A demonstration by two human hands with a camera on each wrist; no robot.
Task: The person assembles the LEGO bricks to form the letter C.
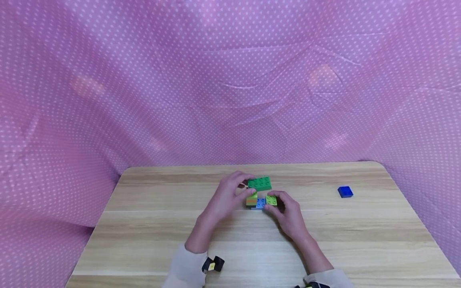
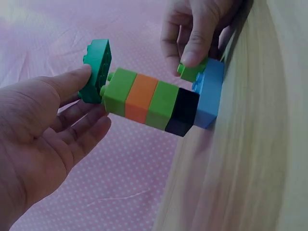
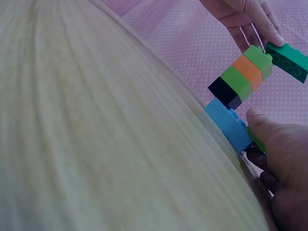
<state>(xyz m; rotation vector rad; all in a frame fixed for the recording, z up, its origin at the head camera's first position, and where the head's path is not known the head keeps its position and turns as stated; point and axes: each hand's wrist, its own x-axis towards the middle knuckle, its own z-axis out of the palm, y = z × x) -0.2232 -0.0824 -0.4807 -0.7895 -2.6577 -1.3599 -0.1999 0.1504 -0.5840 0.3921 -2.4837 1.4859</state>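
Observation:
My left hand (image 1: 227, 194) pinches a dark green eight-stud brick (image 1: 260, 183) at one end, up at the top of a small tower. From the top down, the tower has a lime brick (image 2: 120, 91), an orange brick (image 2: 141, 98), another lime brick (image 2: 162, 104) and a black brick (image 2: 183, 111). That tower stands on one end of a light blue brick (image 2: 211, 94), which lies on the table. At the blue brick's other end, thumb and fingers of my right hand (image 1: 289, 214) grip a short lime brick (image 1: 271, 200). Thin pale strands (image 3: 258, 36) show by the left fingers.
A dark blue square brick (image 1: 345, 192) lies by itself on the wooden table (image 1: 367, 232), well to the right of the hands. Pink dotted cloth (image 1: 230, 100) hangs behind the table's far edge and along both sides.

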